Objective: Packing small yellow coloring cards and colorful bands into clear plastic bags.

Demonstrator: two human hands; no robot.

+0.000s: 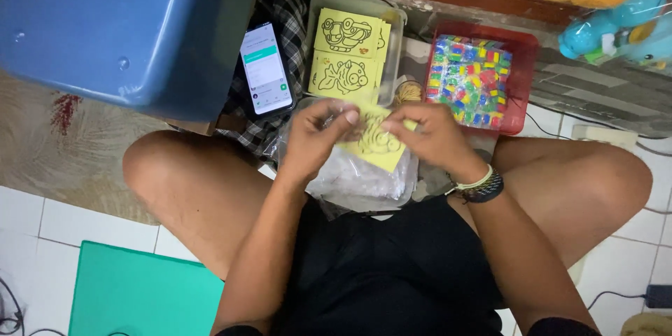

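Both hands, left hand (316, 134) and right hand (428, 133), pinched fingers on yellow card (381, 145) over plastic bag (360, 182), mid-peel, needing steady grip.

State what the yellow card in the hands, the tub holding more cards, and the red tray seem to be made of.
Yellow card: likely paper or thin card, matte, flat with black printed outlines; both hands hold it.
Tub: probably clear plastic, glossy; the cards show through its wall.
Red tray: apparently translucent plastic, smooth, with a light sheen on the rim.

Black shorts (392, 273), bare arms, dark and pale beaded wristbands (481, 185) on right wrist.
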